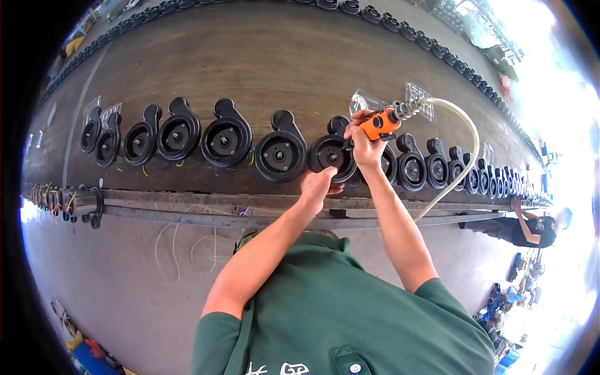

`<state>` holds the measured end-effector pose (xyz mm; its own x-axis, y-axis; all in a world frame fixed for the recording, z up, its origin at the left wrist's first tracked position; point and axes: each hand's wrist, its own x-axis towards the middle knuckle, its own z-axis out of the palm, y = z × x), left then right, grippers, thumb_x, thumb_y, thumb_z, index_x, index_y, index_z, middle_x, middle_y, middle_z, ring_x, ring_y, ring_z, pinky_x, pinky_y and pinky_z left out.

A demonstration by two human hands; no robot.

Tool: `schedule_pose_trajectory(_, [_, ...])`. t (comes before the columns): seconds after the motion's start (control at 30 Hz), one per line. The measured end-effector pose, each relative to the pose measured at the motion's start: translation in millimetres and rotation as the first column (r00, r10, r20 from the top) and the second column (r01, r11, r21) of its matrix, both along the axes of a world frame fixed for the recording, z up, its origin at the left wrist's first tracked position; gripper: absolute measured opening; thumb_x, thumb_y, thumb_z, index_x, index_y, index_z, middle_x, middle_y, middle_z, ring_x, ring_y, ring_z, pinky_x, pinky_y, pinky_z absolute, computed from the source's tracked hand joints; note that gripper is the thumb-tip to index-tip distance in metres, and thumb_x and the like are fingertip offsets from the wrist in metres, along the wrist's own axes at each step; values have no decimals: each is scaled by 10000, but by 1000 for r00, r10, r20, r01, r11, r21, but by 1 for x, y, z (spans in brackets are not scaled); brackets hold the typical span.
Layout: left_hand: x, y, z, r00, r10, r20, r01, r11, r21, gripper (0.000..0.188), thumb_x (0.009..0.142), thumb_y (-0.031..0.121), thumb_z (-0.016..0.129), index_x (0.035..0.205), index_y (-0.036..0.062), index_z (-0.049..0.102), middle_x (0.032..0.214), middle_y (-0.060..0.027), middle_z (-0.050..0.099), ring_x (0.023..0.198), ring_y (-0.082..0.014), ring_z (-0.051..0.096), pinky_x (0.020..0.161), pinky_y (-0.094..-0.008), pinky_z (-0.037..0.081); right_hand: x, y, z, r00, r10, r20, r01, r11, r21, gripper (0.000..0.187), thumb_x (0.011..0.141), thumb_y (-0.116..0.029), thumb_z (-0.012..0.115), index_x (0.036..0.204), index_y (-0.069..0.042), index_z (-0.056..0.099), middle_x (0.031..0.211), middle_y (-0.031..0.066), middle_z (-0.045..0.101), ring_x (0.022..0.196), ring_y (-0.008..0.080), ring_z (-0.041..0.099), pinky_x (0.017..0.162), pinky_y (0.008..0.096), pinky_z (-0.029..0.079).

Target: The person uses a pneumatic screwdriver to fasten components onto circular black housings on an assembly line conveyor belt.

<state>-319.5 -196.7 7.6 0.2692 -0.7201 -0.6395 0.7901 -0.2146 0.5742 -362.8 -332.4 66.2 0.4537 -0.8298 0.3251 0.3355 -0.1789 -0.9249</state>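
In my right hand (366, 145) is an orange air tool (380, 125), its rear end tilted up to the right and fitted with a coiled spring and a clear hose (473, 140). The tool's working tip is hidden by my hand, beside the right edge of a round black blower housing (325, 150). My left hand (319, 186) grips the near rim of that housing, thumb on top and fingers at its front side. A second blower housing (281, 154) stands just left of it, untouched. Another housing (389, 164) is partly covered by my right wrist.
More black housings (225, 140) run in a row along the brown bench (206, 62), and a further line (431, 42) follows its far edge. Clear plastic pieces (365, 101) lie behind the tool. A metal rail (187, 200) edges the bench. At far right, a co-worker (531, 228) stands beside it.
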Motion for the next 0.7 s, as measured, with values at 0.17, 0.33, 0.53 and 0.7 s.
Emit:
schedule_pose_trajectory(0.17, [-1,-2,-1,997,77,22,-75,996,-53,392,914,87,672,1271,-28,557,1093,-155,692,821,-254,731,663,-363,667,3,20,14,992,75,102,-79,996,30,264,853,58,510,1115,50,539,754,67,581,648,162,568,655,330,515])
schedule_pose_trajectory(0.33, [-1,-3,8,996,71,47,-72,997,20,383,905,101,689,1244,-34,571,1085,-165,697,829,-250,736,668,-348,661,18,31,6,996,79,49,-84,991,107,258,852,48,514,1108,38,536,749,74,584,641,168,561,654,334,511])
schedule_pose_trajectory(0.53, [0,-5,-13,999,6,52,-7,1000,11,340,912,125,697,1205,-33,623,1054,-139,719,821,-226,738,689,-338,648,21,29,-2,996,72,59,-78,992,100,239,863,24,503,1100,27,540,744,76,578,636,169,548,646,342,508])
schedule_pose_trajectory(0.7, [-2,-9,-32,1000,-7,25,6,1000,17,286,924,159,697,1142,-24,672,1033,-126,738,822,-211,738,707,-339,640,22,29,-2,994,105,39,-108,989,99,234,870,20,500,1100,22,540,751,74,574,653,167,552,654,346,506])
